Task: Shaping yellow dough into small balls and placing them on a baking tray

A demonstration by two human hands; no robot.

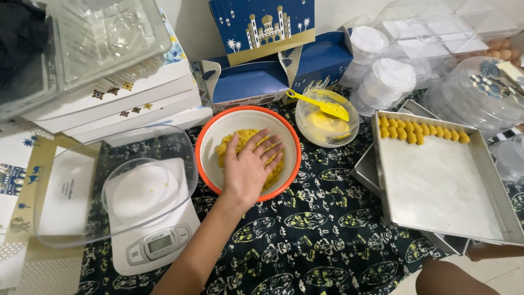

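Left hand (pixel 250 166) lies flat, fingers spread and gripping nothing, on yellow dough (pixel 248 143) in orange-rimmed bowl (pixel 210 143), beside kitchen scale (pixel 155 243); right hand out of view.

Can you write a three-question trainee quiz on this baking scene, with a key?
1. True or false: the left hand rests on the yellow dough inside the orange-rimmed bowl.
2. What lies in the small clear bowl? A) yellow spatula B) fork C) whisk
3. Where on the metal tray are the dough balls?

Key: 1 true. 2 A. 3 Along its far edge, in rows at the far left corner.
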